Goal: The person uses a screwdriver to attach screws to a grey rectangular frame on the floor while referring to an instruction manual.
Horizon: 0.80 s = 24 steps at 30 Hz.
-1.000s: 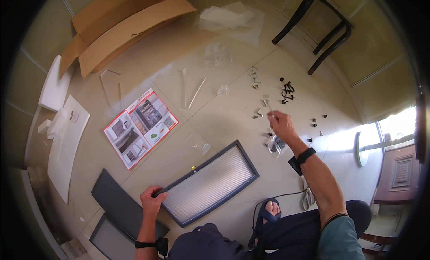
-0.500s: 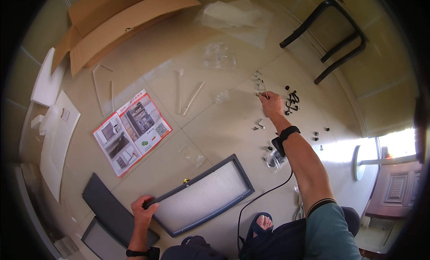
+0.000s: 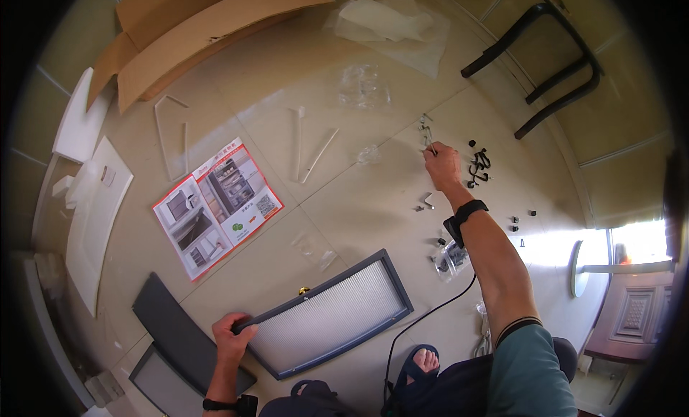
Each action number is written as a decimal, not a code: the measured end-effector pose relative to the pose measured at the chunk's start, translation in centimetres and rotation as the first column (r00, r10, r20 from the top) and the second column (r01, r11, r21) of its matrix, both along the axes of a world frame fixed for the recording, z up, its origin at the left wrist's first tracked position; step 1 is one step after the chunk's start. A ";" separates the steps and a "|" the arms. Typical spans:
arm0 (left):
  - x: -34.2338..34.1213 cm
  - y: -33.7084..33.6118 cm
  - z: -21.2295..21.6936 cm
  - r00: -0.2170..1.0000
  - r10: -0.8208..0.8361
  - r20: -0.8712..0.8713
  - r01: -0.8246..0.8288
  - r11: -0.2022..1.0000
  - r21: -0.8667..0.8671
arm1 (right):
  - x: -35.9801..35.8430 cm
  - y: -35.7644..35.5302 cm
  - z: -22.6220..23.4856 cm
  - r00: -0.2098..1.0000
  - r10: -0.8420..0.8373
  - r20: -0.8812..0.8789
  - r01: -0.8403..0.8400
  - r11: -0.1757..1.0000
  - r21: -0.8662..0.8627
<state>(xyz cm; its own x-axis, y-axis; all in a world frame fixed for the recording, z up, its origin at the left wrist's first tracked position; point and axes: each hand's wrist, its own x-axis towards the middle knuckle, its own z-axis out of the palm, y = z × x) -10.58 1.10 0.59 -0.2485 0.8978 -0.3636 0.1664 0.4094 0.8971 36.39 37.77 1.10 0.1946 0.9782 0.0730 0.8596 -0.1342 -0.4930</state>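
Observation:
A dark grey framed panel with a finely ribbed pale sheet [image 3: 334,313] leans near my legs. At its upper left corner, my left hand [image 3: 233,336] is closed, thumb over the frame edge. Out to the right, my right hand [image 3: 444,167] is low over the floor among small metal parts [image 3: 425,120]. Its fingers are pinched on a thin metal rod [image 3: 430,138] with a dark end; the hand hides part of it. A small bent metal bracket [image 3: 428,200] lies just below the hand, and black hook-like pieces [image 3: 479,166] are to its right.
A printed sheet [image 3: 217,207] lies left of centre, near white strips [image 3: 313,157]. A dark curved panel [image 3: 176,331] is by my left arm. An open cardboard box [image 3: 215,47] stands far left; a black-legged stool [image 3: 535,65] far right. A bag of fittings [image 3: 451,260] lies under my right forearm.
The whole view has shifted slightly, so floor items appear further right. My right hand has moved a little with the rod, which now shows less. My left hand keeps its grip on the panel.

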 end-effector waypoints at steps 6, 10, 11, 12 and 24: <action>-0.1 -0.2 -0.1 1.000 -0.003 0.007 0.003 1.000 0.015 | 0.0 -3.3 4.0 0.948 -0.049 -0.315 0.032 0.998 -0.058; -0.8 -0.9 -1.1 1.000 -0.024 0.000 0.024 0.998 0.064 | -2.6 -7.9 7.7 0.802 -0.161 -0.575 -0.010 0.959 -0.283; -1.1 -1.2 -1.1 1.000 -0.019 -0.010 0.019 0.998 0.063 | -4.2 -9.3 8.0 0.782 -0.130 -0.610 -0.073 0.953 -0.296; -1.2 -1.2 -1.1 0.999 -0.036 -0.035 0.039 0.995 0.093 | -5.9 -10.7 8.3 0.757 -0.100 -0.646 -0.137 0.942 -0.306; -0.7 -0.4 2.7 0.940 0.040 -0.338 0.059 0.958 0.280 | -19.0 -25.3 9.1 0.642 0.004 -0.766 -0.544 0.707 -0.452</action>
